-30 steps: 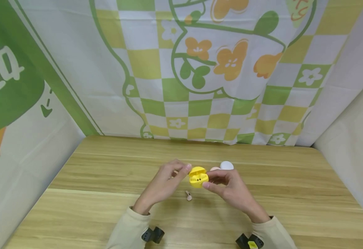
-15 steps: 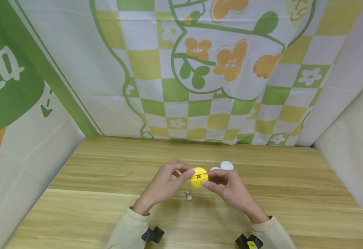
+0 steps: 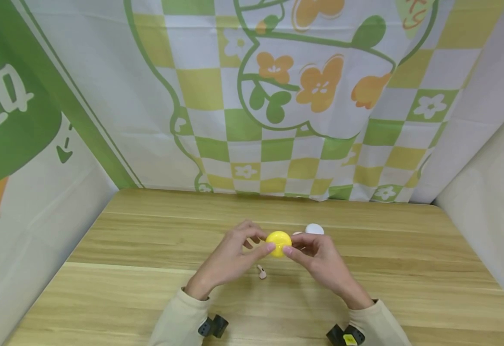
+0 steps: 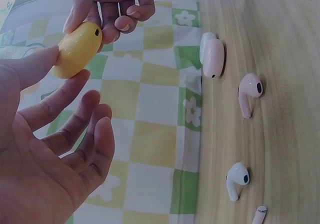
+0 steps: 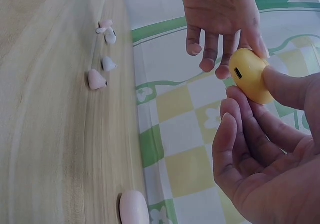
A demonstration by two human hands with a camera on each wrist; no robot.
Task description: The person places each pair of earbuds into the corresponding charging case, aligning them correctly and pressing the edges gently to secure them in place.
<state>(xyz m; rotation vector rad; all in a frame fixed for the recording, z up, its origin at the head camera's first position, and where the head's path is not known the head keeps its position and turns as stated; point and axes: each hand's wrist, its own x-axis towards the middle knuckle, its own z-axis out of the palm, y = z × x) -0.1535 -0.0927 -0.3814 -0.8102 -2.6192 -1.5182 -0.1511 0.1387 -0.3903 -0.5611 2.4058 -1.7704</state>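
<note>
A round, glossy yellow earbud case (image 3: 279, 239), lid down, is held up over the table between both hands. My left hand (image 3: 231, 254) pinches its left side between thumb and index finger, while the other fingers curve loosely away. From the other side my right hand (image 3: 323, 264) grips it with the thumb on the front and fingers behind. The left wrist view shows a small dark port on the case (image 4: 77, 51). A pink earbud (image 3: 262, 273) lies on the table just below the hands.
Behind the right hand, a white case (image 3: 314, 229) stands beside a pink case (image 4: 214, 56) on the wooden table (image 3: 148, 288). More loose earbuds lie about, including a white earbud (image 4: 237, 179). A patterned cloth (image 3: 252, 120) hangs along the back edge.
The yellow case's lid has swung down from open to closed, and the two dark spots inside are hidden. My left thumb has moved from the lid to the case's front.
</note>
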